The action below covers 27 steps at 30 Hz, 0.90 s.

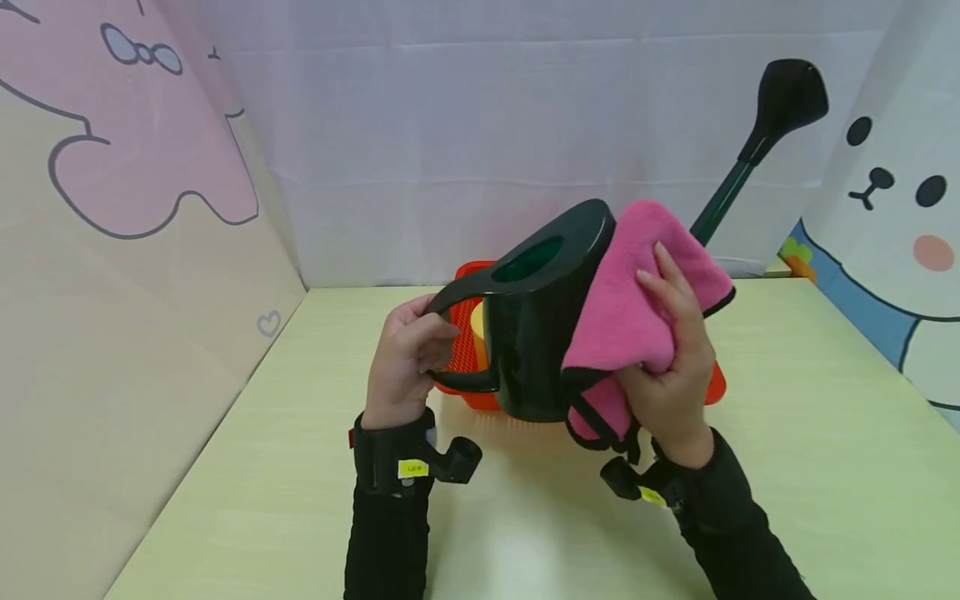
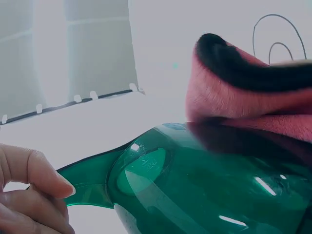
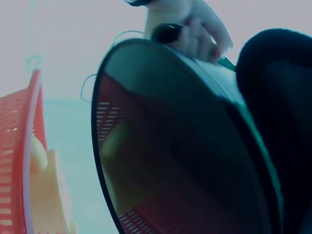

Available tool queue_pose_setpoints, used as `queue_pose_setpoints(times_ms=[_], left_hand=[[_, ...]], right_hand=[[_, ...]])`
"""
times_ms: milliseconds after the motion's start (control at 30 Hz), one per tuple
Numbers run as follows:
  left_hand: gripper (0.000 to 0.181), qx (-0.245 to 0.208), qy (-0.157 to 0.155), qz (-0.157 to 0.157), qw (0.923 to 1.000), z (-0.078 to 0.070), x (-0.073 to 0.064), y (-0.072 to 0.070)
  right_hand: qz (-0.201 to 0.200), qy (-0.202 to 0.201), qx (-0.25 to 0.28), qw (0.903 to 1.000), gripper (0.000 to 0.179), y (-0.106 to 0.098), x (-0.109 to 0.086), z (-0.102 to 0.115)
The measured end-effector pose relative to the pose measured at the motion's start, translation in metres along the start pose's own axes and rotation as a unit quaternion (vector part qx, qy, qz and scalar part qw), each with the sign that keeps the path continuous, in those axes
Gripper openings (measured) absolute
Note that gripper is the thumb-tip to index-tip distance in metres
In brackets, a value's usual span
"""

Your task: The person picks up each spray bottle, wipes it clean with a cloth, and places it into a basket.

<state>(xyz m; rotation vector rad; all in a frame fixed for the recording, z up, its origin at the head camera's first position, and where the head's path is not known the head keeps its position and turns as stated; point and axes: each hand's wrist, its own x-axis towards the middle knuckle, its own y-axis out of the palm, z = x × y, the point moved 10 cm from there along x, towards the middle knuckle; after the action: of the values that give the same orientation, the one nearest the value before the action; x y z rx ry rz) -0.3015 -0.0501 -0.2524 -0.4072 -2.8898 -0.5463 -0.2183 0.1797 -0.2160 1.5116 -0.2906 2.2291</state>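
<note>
A glossy dark green watering can (image 1: 528, 350) is held up over the table, its long spout (image 1: 787, 100) rising to the upper right. My left hand (image 1: 408, 358) grips its handle, fingers curled round. My right hand (image 1: 675, 358) holds a folded pink cloth (image 1: 622, 308) with black edging against the can's spout side, thumb below and fingers spread over it. In the left wrist view the cloth (image 2: 219, 102) lies against the shiny green body (image 2: 209, 170). The can's rounded base (image 3: 170, 156) fills the middle of the right wrist view.
Behind the can stands a red basket (image 1: 480, 402) with a yellow object (image 1: 477, 325) inside, partly hidden. The right wrist view shows the basket's slotted wall (image 3: 12, 161) at the left. A pale table (image 1: 285, 483) lies beneath, with printed curtains around it.
</note>
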Motion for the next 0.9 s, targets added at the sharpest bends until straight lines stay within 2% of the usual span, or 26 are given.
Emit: queue_pose_setpoints(times_ms=[133,200,300,400,567,700,900], left_hand=[[0.022,-0.002,0.012,0.009,0.9999,-0.003,0.000,0.000],[0.023,-0.003,0.014,0.010,0.9998,-0.004,0.000,0.000],[0.024,-0.006,0.013,0.006,0.9999,-0.004,0.001,-0.001],[0.025,-0.015,0.016,0.003,0.9998,-0.004,0.002,-0.002],[0.026,-0.032,0.029,0.003,0.9991,-0.006,0.002,-0.003],[0.027,-0.043,0.039,0.004,0.9983,-0.007,0.002,-0.003],[0.025,-0.040,0.036,0.005,0.9986,-0.006,0.003,0.001]], right_hand=[[-0.009,0.076,0.055,0.9956,0.045,-0.008,0.005,-0.017],[-0.003,0.086,0.058,0.9946,0.045,-0.008,0.005,-0.019],[0.008,0.058,0.032,0.9977,0.051,-0.005,0.005,-0.013],[0.006,0.004,-0.008,0.9999,0.063,0.000,0.002,-0.001],[0.026,-0.066,-0.082,0.9941,0.062,0.015,-0.007,0.020],[0.060,-0.133,-0.154,0.9773,0.051,0.034,-0.020,0.042],[0.108,-0.246,-0.233,0.9348,0.034,0.065,-0.046,0.075]])
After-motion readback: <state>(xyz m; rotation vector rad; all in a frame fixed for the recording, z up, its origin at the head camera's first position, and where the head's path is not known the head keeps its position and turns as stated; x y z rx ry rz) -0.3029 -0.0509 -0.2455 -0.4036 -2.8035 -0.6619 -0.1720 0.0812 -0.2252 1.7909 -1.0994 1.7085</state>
